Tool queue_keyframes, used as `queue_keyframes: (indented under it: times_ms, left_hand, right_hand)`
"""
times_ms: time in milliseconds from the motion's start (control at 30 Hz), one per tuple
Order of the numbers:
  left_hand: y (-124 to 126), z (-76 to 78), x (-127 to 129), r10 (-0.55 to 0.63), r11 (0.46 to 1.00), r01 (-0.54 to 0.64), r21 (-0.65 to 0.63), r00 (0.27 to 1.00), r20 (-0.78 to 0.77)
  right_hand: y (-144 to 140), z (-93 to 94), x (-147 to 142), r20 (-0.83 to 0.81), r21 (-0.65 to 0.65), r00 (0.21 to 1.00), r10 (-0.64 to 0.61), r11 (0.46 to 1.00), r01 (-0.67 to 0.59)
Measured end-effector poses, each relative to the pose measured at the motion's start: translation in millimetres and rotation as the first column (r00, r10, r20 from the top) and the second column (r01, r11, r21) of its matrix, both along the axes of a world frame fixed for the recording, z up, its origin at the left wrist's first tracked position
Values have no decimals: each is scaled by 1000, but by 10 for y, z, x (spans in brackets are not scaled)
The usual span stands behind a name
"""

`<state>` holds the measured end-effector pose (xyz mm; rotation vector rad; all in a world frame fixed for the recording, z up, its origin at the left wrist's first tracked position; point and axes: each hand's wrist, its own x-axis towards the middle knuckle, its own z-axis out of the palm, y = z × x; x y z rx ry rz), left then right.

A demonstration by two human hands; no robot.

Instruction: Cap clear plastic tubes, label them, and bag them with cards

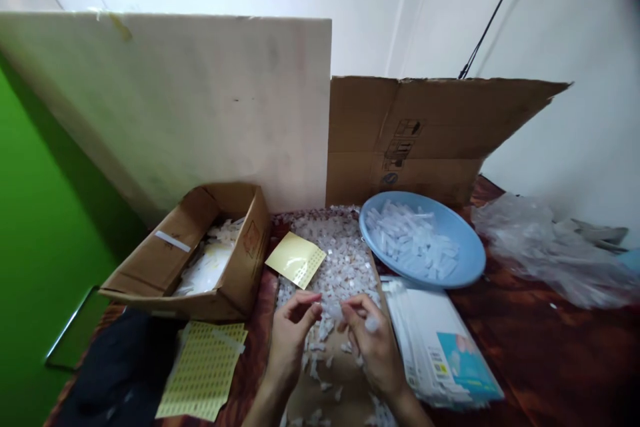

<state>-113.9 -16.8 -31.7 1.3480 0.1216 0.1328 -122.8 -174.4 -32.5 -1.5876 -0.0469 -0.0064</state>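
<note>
My left hand (291,332) is pinched at thumb and forefinger, and what lies between the fingertips is too small to name. Facing it, my right hand (374,345) is closed on a small translucent plastic piece (334,310), whose end points toward my left fingertips. A second whitish bit shows by the right fingers. Under both hands lies a heap of small clear-white plastic pieces (345,270), spread over a cardboard sheet (327,353). Just beyond my left hand, a yellow sticker sheet (295,257) rests on the heap.
On the left stands an open cardboard box (240,280) with white items inside, in front of it another yellow sticker sheet (205,370) and dark cloth (127,367). To the right are a blue basin (473,260) of white pieces, flat packets (425,327) and clear plastic bags (545,247).
</note>
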Motion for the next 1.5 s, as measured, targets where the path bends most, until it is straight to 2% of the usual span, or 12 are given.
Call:
queue_keyframes:
  times_ms: [100,233,367,500,667,767,867,1067,1200,1333,1433,1500]
  left_hand:
    - [50,-26,67,39,999,-39,28,999,11]
    - [75,-21,93,97,989,-98,111,995,8]
    - [50,45,5,-16,992,10,124,999,48]
    - [-72,99,-157,16,970,-12,-241,1000,13]
    - [-180,239,-315,180,757,-169,-631,983,-47]
    - [-129,361,-324,158,703,-183,-687,982,-100]
    - [-41,438,-283,63,664,-121,-737,992,-106]
    - [-18,376,-230,215,612,-240,-754,967,-133]
    - [-43,296,-255,232,639,-313,-702,949,-213]
    - [54,279,-304,126,738,-166,-654,986,-108]
    - [166,265,-301,-150,795,122,-594,989,3]
    - [221,218,-214,-390,811,359,-461,920,30]
  right_hand:
    - [51,-27,90,-106,58,993,49,997,-43]
    - [102,-42,123,103,-57,985,-136,988,143]
    - [92,-140,83,-42,37,995,-91,995,93]
    - [85,-248,22,-53,32,995,-84,996,86]
    - [180,-297,-148,109,15,989,-101,995,100]
    - [282,-326,-242,-195,239,979,57,971,-9]
    - [320,-297,-268,-443,408,859,257,911,-62]
    - [211,-167,-219,41,-22,994,104,994,-103]
    - [275,-185,-243,174,-95,981,83,993,-67]
    - [363,-214,-248,-42,141,973,225,966,-217]
    - [326,-237,-193,-312,477,819,481,825,-303]
    - [252,-248,-138,-378,595,711,593,744,-304]
